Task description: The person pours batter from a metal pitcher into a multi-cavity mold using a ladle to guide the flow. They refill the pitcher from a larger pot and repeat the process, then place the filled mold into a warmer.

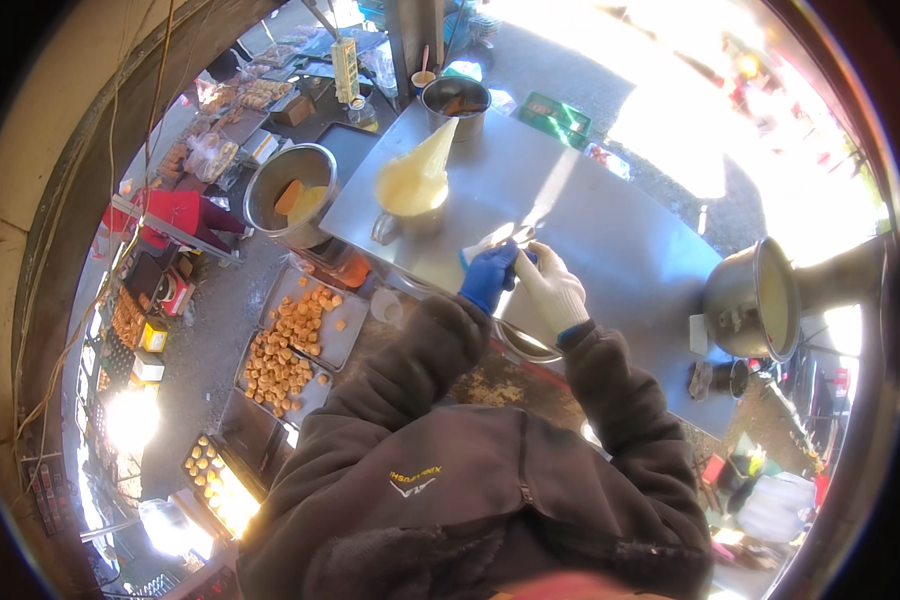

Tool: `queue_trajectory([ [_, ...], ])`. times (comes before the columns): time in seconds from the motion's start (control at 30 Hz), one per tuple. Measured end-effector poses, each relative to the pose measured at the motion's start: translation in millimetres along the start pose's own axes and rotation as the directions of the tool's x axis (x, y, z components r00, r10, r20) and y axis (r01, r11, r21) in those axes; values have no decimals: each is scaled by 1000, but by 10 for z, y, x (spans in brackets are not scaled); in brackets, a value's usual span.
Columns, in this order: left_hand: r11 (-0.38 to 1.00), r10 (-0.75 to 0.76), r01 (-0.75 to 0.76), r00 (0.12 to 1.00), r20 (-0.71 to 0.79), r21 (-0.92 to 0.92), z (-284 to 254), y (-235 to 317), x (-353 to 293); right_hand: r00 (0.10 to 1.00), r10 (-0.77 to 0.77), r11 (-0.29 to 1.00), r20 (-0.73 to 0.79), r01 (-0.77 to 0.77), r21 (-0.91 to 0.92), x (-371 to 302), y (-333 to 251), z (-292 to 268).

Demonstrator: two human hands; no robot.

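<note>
My left hand wears a blue glove and my right hand a white knitted glove. They meet over the front part of the steel table, fingers drawn together. A pale, thin thing shows at the left fingertips, but glare hides its kind. What the right fingers pinch is too small to make out. To the left of my hands, a piping bag of pale yellow filling stands in a metal jug, its tip pointing up and back.
A steel pot stands at the table's far corner. On the left is a large bowl with yellow batter and an orange scraper. A deep pot stands at the right end. Trays of small baked pieces lie lower left.
</note>
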State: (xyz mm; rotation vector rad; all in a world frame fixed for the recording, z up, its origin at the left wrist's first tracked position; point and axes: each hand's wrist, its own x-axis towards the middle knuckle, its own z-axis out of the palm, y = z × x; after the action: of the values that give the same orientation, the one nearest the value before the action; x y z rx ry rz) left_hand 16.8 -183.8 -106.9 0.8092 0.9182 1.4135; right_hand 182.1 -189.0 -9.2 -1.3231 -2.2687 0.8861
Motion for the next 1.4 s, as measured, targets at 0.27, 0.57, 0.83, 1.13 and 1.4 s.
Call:
queue_trajectory([
  [0.27,978,-32,39,999,33,-205,243,-114,774,959,217,214,180,-227,950,172,193,-291],
  [0.57,799,318,-233,946,-60,554,1178,-557,1072,987,0,-384,163,-151,911,279,740,-924],
  [0.83,606,340,-5,906,-253,796,580,-1363,1993,959,114,639,259,-271,720,-783,1638,-1877],
  [1.13,817,-302,82,904,303,570,1260,-132,775,820,-433,748,374,94,657,-1553,1827,-2935],
  [1.4,990,-4,-141,182,983,30,2548,1291,403,575,-757,568,310,346,747,-1601,925,-2858],
])
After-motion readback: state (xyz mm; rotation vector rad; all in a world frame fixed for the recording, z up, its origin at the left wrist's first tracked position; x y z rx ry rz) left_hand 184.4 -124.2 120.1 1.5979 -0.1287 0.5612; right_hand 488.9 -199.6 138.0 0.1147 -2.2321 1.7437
